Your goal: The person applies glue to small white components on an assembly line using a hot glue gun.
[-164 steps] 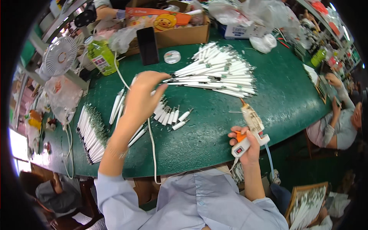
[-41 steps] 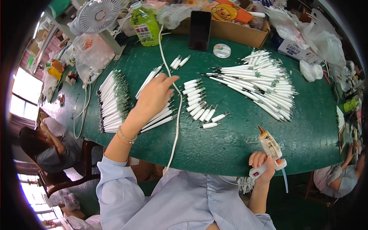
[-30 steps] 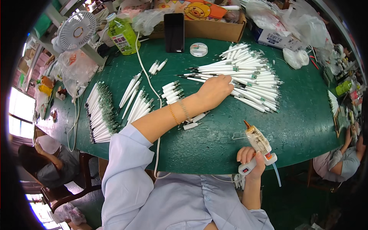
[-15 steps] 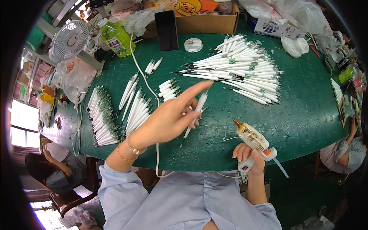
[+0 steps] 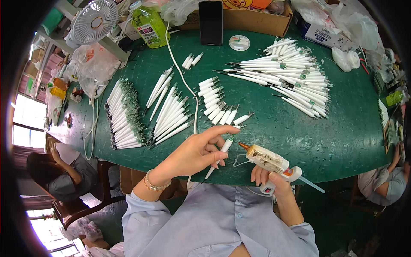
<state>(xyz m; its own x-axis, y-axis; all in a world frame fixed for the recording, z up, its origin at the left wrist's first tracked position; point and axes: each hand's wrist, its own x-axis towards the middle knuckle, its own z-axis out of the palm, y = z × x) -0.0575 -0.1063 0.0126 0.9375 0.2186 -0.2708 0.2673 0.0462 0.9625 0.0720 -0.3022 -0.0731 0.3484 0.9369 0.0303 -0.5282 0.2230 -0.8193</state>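
Note:
My left hand (image 5: 199, 150) is closed round a slim white pen-shaped stick (image 5: 223, 149), with my index finger stretched past it. The stick slants, its clear green-tinted end up and its thin end down toward the table edge. My right hand (image 5: 274, 180) grips a whitish hot glue gun (image 5: 269, 159) with brown stains. Its copper-coloured nozzle lies close to the stick's green end; I cannot tell whether they touch. A clear glue stick (image 5: 312, 184) pokes out of the gun's back. Beyond my left hand lies a curved row of short white pieces (image 5: 213, 98) with clear ends.
White sticks lie in a big fanned pile (image 5: 291, 77) at the back right and in bundles (image 5: 126, 113) at the left. A white cable (image 5: 184, 79) crosses the table. Behind stand a phone (image 5: 211, 23), a green bottle (image 5: 150, 25) and a fan (image 5: 95, 21). People sit at both sides.
The glue gun has moved left and the stick has come down, so nozzle and green end are now close together. The whole view has shifted, showing more of the short pieces.

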